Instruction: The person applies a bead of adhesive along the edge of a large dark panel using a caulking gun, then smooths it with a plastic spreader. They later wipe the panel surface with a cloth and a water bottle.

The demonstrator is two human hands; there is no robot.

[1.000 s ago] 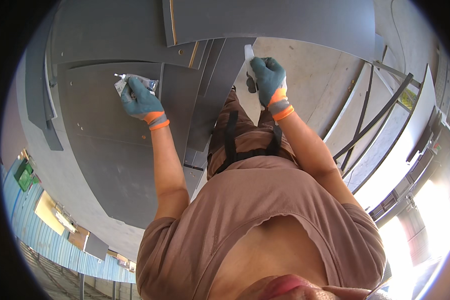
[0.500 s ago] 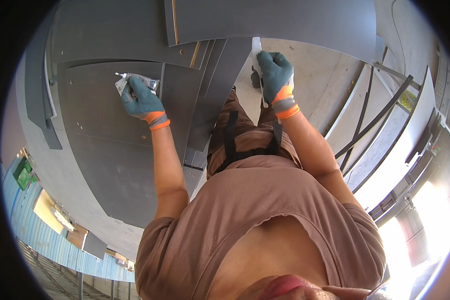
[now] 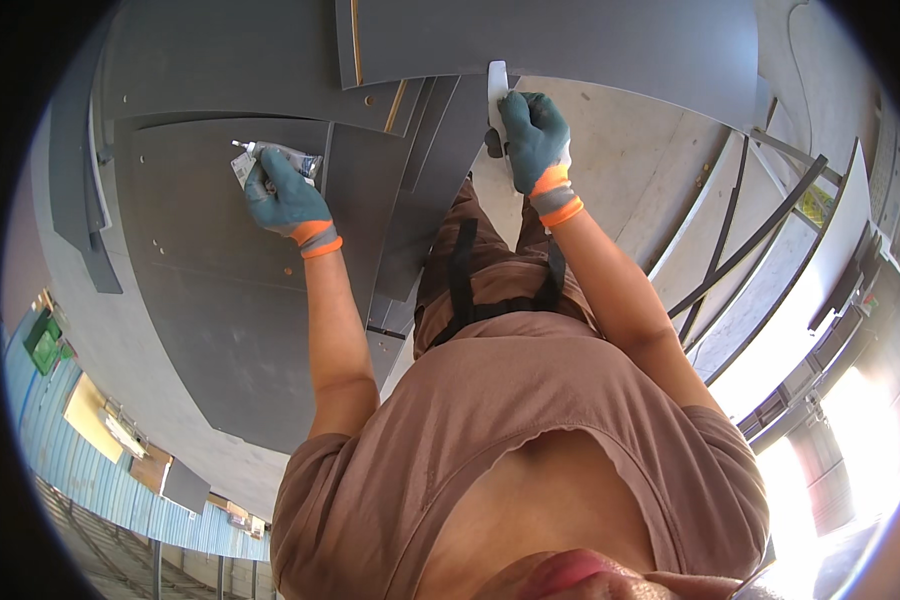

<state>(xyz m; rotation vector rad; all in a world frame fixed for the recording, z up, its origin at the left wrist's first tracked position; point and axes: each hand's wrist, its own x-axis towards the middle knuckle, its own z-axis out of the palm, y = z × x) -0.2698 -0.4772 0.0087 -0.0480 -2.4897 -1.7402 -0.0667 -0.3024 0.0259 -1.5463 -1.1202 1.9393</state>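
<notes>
Leftward beside the grey panel (image 3: 570, 45) shifts my right grip (image 3: 538, 140), clamping a white blade (image 3: 497, 80); my left grip (image 3: 286, 192), clamping a tube (image 3: 300, 161), could leak it by oversqueezing.

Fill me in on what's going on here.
A person in a brown shirt is among dark grey panels. The gloved left hand grips a white-nozzled tube. The gloved right hand holds a flat pale tool, its end overlapping the upper panel's edge in view; contact is unclear.
</notes>
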